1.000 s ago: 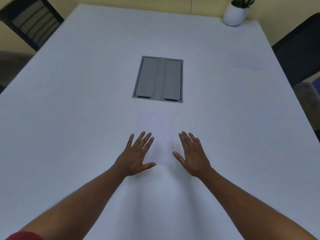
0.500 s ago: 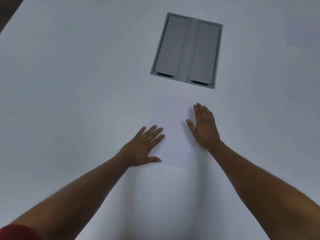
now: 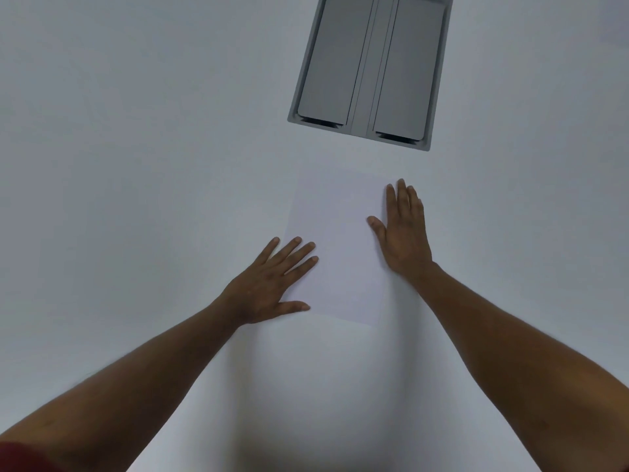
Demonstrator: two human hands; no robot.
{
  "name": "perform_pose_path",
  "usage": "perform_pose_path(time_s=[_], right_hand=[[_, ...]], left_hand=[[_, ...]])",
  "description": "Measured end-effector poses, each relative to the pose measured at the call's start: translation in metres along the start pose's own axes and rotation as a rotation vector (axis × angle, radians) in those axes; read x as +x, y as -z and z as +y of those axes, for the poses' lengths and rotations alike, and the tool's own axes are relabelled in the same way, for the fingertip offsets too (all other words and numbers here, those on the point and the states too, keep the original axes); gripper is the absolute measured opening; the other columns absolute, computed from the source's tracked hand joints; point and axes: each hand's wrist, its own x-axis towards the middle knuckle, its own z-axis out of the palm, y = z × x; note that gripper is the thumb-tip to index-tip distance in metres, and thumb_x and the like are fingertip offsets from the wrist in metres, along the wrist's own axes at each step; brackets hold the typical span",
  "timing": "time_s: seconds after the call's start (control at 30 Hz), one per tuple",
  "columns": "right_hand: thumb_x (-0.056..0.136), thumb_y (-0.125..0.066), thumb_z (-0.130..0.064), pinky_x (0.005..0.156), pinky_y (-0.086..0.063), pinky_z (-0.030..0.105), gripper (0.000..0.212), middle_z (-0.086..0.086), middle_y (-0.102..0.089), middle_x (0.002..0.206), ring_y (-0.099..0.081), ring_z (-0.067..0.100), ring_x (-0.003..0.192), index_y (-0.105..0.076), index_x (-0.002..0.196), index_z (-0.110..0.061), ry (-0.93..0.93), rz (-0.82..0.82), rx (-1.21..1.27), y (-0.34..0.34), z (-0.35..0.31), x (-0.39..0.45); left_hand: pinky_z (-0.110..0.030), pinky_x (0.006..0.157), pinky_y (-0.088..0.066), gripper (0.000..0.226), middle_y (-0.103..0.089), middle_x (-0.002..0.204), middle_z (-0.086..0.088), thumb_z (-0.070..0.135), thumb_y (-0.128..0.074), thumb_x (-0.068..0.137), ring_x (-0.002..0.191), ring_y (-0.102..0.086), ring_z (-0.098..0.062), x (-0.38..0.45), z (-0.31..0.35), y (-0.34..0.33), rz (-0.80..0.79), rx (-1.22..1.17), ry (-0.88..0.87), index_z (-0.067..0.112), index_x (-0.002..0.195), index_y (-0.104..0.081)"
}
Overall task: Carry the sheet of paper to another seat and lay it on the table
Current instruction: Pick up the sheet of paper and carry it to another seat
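Observation:
A white sheet of paper [image 3: 340, 247] lies flat on the white table [image 3: 136, 165], just short of a grey hatch. My left hand [image 3: 272, 284] rests palm down on the sheet's near left corner, fingers spread. Along the sheet's right edge my right hand [image 3: 403, 233] lies flat, fingers together and pointing away from me. Neither hand grips the paper; both press on it from above.
A grey two-flap cable hatch [image 3: 371, 66] is sunk into the table beyond the paper. Another faint sheet-like patch [image 3: 612, 28] shows at the far right edge. My forearms reach in from the bottom of the view.
The camera has tilted down and moved closer, so the chairs and plant have left the view. My right hand has slid forward along the sheet's right edge; the left stays on the near corner.

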Motion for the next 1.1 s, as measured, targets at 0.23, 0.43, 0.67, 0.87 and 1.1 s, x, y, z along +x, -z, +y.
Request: perform_pose_path(time_s=[0.23,0.43,0.67,0.87,1.1], right_hand=[[0.115,-0.041,-0.042,0.136,-0.007,0.048,0.071,0.014,-0.011,0.181,-0.006,0.037,0.167,-0.014,0.171,-0.008,0.011,0.016,0.010,0.001,0.000,0.002],[0.111,-0.057,-0.035,0.134,-0.019,0.050,0.073,0.010,-0.030,0.176,-0.016,0.034,0.166,-0.022,0.169,-0.009,-0.009,0.067,0.206,0.007,-0.005,0.001],[0.082,-0.094,-0.020,0.094,-0.055,0.009,0.076,-0.009,-0.073,0.123,-0.071,-0.008,0.102,-0.056,0.148,-0.017,-0.346,0.151,0.925,0.027,-0.028,-0.003],[0.088,-0.089,-0.014,0.097,-0.065,0.045,0.035,0.004,-0.083,0.114,-0.081,0.022,0.102,-0.080,0.121,-0.011,-0.469,-0.022,1.024,0.020,-0.030,-0.033],[0.093,-0.083,-0.010,0.097,-0.065,0.045,0.023,0.004,-0.085,0.110,-0.082,0.028,0.104,-0.081,0.115,-0.015,-0.503,-0.070,1.223,0.040,-0.029,-0.052]], left_hand=[[-0.060,0.135,-0.011,0.094,-0.013,0.182,-0.005,0.076,-0.049,0.102,0.169,-0.007,-0.026,0.001,0.004,0.003,0.017,-0.033,0.014,0.019,0.172,-0.024],[-0.060,0.135,-0.012,0.094,-0.014,0.182,-0.005,0.077,-0.049,0.102,0.169,-0.007,-0.026,0.002,0.004,0.004,0.011,-0.033,0.015,0.019,0.172,-0.025],[-0.057,0.136,-0.009,0.096,-0.011,0.182,-0.003,0.080,-0.044,0.101,0.169,-0.005,-0.024,0.003,0.003,0.005,-0.016,-0.022,0.022,0.020,0.173,-0.023],[-0.057,0.136,-0.008,0.098,-0.009,0.182,-0.003,0.081,-0.045,0.099,0.169,-0.002,-0.025,0.003,0.007,0.014,-0.065,-0.033,0.032,0.020,0.172,-0.022],[-0.033,0.128,-0.030,0.073,-0.036,0.174,0.003,0.058,-0.068,0.098,0.161,-0.032,-0.012,0.016,0.026,0.054,0.371,-0.586,0.500,0.021,0.159,-0.052]])
